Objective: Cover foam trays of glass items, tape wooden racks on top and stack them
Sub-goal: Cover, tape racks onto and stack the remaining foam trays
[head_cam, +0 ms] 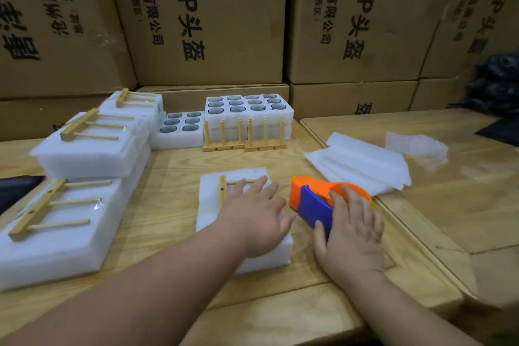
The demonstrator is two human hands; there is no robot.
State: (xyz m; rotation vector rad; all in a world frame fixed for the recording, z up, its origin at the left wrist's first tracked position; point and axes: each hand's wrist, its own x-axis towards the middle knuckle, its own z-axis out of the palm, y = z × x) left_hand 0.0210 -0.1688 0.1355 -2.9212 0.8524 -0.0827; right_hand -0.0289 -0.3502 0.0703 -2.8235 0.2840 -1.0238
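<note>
Where covered foam tray (213, 205) sits mid-bench (174, 171): left hand (252, 222) flat on wooden rack (223, 191), fingers spread; right hand (351, 227), fingers curled on orange-blue tape dispenser (314, 199), just right.

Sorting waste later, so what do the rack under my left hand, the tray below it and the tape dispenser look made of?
Rack: pale unfinished wood, probably; grain-like tan, dowel rods.
Tray: white packing foam, matte and slightly translucent.
Tape dispenser: likely moulded plastic, smooth orange and blue.

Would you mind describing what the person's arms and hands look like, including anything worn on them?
Both forearms are bare up to the frame edge, with no sleeves showing. The left hand and right hand wear no gloves, and no rings, watch or bracelets are visible.
</note>
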